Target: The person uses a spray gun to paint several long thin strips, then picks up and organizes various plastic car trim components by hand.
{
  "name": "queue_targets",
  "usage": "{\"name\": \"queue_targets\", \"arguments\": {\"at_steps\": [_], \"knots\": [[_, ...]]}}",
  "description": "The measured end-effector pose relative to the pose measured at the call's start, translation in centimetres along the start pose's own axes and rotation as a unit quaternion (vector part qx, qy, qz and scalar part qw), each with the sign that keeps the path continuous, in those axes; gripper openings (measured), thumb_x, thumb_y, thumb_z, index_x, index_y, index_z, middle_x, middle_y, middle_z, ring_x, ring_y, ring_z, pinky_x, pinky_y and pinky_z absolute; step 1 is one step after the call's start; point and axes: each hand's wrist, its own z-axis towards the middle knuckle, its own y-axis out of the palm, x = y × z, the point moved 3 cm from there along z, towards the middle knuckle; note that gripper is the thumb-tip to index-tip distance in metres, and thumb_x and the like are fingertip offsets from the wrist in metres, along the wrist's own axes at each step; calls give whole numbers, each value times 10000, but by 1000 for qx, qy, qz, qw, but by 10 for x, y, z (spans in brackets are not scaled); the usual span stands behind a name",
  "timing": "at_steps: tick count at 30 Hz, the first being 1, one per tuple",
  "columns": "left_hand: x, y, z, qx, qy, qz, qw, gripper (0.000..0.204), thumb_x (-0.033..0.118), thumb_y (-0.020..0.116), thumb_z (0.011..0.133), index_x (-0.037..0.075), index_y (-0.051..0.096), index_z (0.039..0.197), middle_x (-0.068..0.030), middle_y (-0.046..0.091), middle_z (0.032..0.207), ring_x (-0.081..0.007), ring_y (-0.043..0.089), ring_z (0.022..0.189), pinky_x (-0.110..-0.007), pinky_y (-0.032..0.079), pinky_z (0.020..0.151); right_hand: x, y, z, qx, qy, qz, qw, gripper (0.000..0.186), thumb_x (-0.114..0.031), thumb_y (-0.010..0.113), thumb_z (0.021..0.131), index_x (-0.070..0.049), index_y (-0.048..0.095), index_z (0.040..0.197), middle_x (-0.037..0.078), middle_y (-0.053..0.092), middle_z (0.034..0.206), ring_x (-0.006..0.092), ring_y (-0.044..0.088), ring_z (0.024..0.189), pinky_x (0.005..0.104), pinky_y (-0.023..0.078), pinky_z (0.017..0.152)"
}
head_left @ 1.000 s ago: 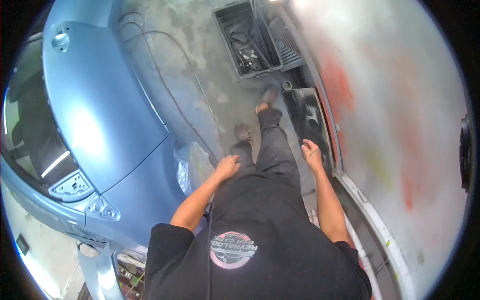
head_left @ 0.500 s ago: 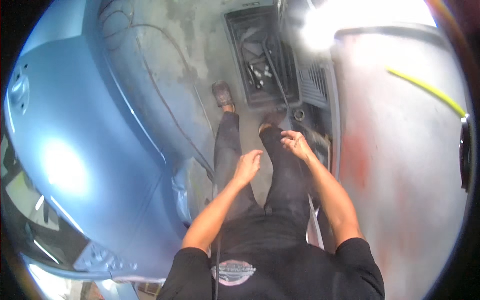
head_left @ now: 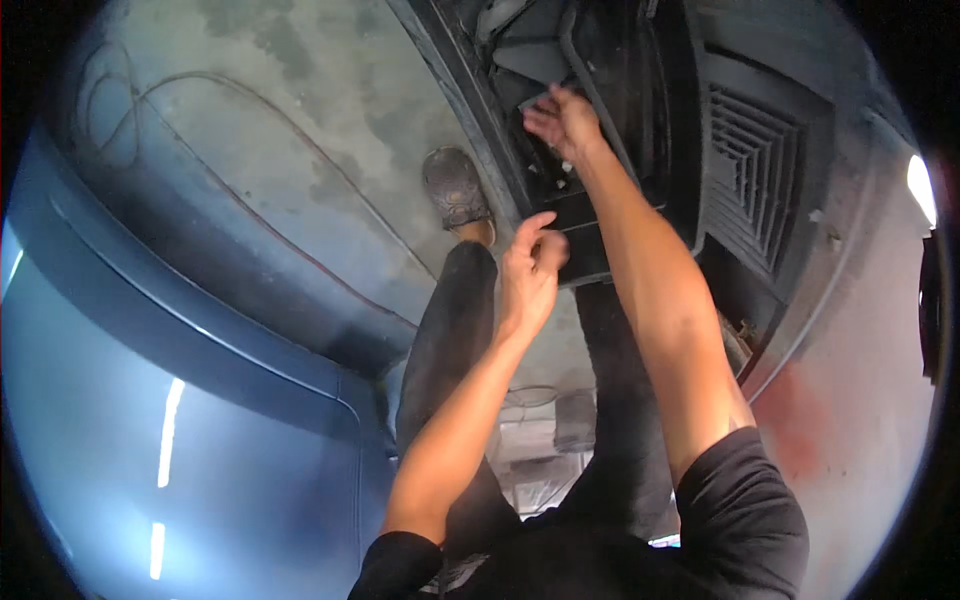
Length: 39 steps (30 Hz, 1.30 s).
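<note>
In the head view, the right hand (head_left: 568, 122) is out over the black bin (head_left: 590, 248), fingers loosely parted, motion-blurred, gripping nothing visible! Dark pieces (head_left: 532, 62) lie just past those fingertips, pale bits (head_left: 563, 184) near the wrist. The left hand (head_left: 530, 268), half-curled and bare, hangs by the bin's near end; contact, I can't tell.

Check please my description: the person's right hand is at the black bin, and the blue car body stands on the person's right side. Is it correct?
Not entirely: the blue car body stands on the person's left side, as the head view shows. The person's right hand is at the black bin.
</note>
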Motion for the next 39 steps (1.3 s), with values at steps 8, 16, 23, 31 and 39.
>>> {"name": "queue_targets", "arguments": {"at_steps": [8,16,23,31,39], "knots": [[23,-4,16,-28,-45,-140,989,287,53,535,1010,12,556,1293,-62,647,942,-129,640,805,-269,533,735,6,35,32,138,-12,191,972,507,-143,510,1039,72,329,1461,358,376,1376,484,556,1170,523,574,953],[34,-20,33,37,57,-90,994,271,85,550,1012,7,576,1271,-87,653,957,-158,660,808,-299,562,740,34,-29,1,91,-18,204,975,378,-94,626,963,17,500,1302,151,604,1117,302,640,984,450,580,811],[50,-29,35,75,51,-90,992,399,182,607,1007,-1,525,1352,-111,639,1116,-178,632,1014,-311,558,828,-6,-46,-146,-57,71,64,994,421,-165,649,963,-6,539,1336,70,634,1060,185,619,922,376,542,804],[48,-32,41,43,54,-54,996,362,-61,604,914,-10,504,1258,-103,618,1189,-150,599,1046,-283,474,919,17,-44,-81,-4,28,-146,989,438,-347,639,974,-19,595,1260,80,639,857,170,671,692,294,572,620],[47,-41,37,65,73,-113,989,377,-93,587,848,5,559,1211,-56,656,1103,-128,594,1014,-271,435,937,27,-9,43,287,-23,-354,890,565,-471,678,891,52,623,1097,233,720,903,386,713,731,396,579,763]]}}
